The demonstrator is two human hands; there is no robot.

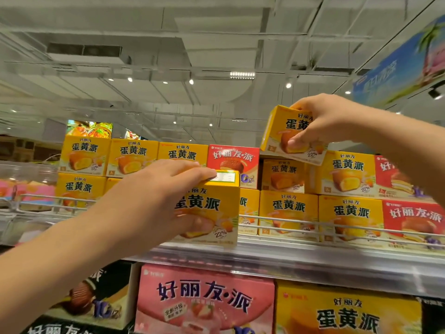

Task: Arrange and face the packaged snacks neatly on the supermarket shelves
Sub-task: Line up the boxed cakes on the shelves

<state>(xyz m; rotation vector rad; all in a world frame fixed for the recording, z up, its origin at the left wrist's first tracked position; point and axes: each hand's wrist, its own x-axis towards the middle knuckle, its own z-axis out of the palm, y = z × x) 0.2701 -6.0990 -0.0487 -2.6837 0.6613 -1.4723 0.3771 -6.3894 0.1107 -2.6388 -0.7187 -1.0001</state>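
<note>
Yellow box, left: my left hand (154,201) grips a yellow snack box (212,213), fingers over its top edge, thumb on its face, at the shelf's wire rail (289,222).
Red box (233,162): upper row, between yellow stacks.
Yellow box, right: my right hand (320,124) pinches a tilted yellow box (279,131) above the stack.
Open room: I see free air over the top row.

raised box (286,133) above stacked boxes (349,189) at right | front box (216,213) on shelf edge (313,259)
</note>
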